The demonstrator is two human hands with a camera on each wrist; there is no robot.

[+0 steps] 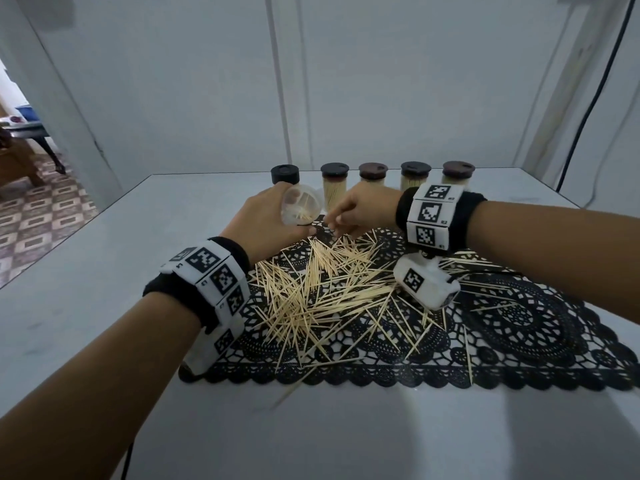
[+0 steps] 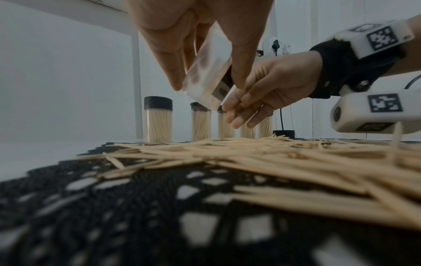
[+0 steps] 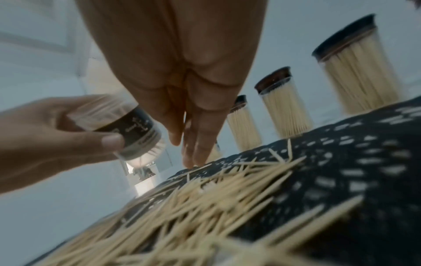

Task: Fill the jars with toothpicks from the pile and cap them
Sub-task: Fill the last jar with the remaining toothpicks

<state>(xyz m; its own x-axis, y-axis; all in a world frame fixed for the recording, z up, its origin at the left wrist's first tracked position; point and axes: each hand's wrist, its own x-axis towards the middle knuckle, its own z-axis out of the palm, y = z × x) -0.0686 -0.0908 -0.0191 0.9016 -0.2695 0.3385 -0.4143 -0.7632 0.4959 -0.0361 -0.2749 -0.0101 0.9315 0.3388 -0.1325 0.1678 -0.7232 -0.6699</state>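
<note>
- White tabletop (image 1: 86, 306): bare surface nearest the wearer; one stray toothpick lies on it just off the front scalloped edge of the mat.
- Black lace openwork mat (image 1: 519, 320): lies flat on the tabletop and carries the loose stock.
- Pile of pale wooden toothpicks (image 1: 322, 289): scattered on the mat's left half, densest at the centre, with single sticks fanned out to the right and front.
- Both wrists: black bands with white marker blocks; a white camera housing hangs under the right wrist above the pile.
- Left hand (image 1: 268, 220): raised above the far left edge of the pile, its fingers (image 2: 241, 54) and thumb wrapped round a clear plastic cylindrical jar (image 1: 300, 204).
- The clear jar: tilted, mouth toward the wearer, a small number of toothpicks lying inside; a dark label band shows in the right wrist view. No cap on it.
- Right hand (image 1: 360, 213): just right of the jar mouth, fingers (image 3: 198, 144) extended close together and pointing down, tips at the far edge of the mat. Whether they grasp any stick cannot be told.
- Row of five capped jars (image 1: 370, 178): upright on the tabletop beyond the mat, packed with toothpicks, dark round caps fitted.
- Loose black round cap (image 2: 283, 134): on the tabletop near the right end of that row.
</note>
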